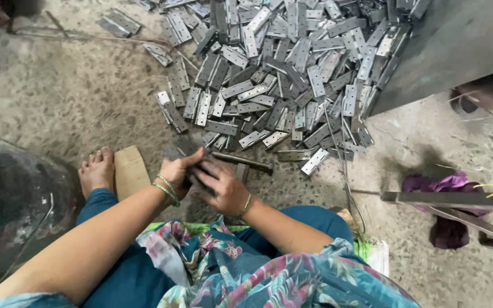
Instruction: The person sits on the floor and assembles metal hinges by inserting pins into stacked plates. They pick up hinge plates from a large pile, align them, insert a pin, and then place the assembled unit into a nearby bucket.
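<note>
The person wore a floral garment (pixel 246 274) in teal, pink and white over blue trousers (pixel 121 274). Green-and-gold bangles (pixel 168 191) circled the left wrist, a thin bangle (pixel 247 203) the right; the foot (pixel 97 170) was bare.

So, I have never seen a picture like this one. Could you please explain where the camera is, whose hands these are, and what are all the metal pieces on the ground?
There is only one picture, from a camera worn on the person's head, looking down. So the arms coming from the bottom belong to that person, who sits on the concrete floor. The left hand and the right hand meet around a small dark metal piece; what it is exactly is hidden by the fingers. Ahead lies a big pile of flat grey metal hinges. A bare foot shows at the left, beside a small wooden block. A purple cloth lies at the right.
</note>
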